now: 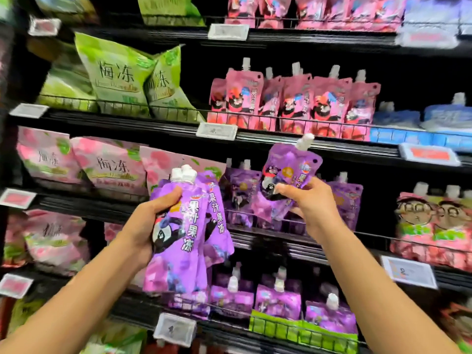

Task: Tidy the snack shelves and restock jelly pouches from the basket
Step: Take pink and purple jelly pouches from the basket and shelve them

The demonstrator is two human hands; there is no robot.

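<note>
The left hand (148, 226) grips a bundle of purple jelly pouches (187, 233) at lower centre of the frame, their white spouts up and close together. The right hand (310, 208) pinches a single purple pouch (286, 175) at centre, tilted with its spout toward the upper right, held in front of the row of purple pouches (344, 200) standing behind the wire rail of the middle shelf (255, 236). There is a dark gap on that shelf behind the raised pouch. Above, pink pouches (293, 103) fill their shelf in an upright row; green bags (120, 77) sit at upper left and pink bags (107, 164) at mid left. More purple pouches (278, 300) stand on the lower shelf.
</note>
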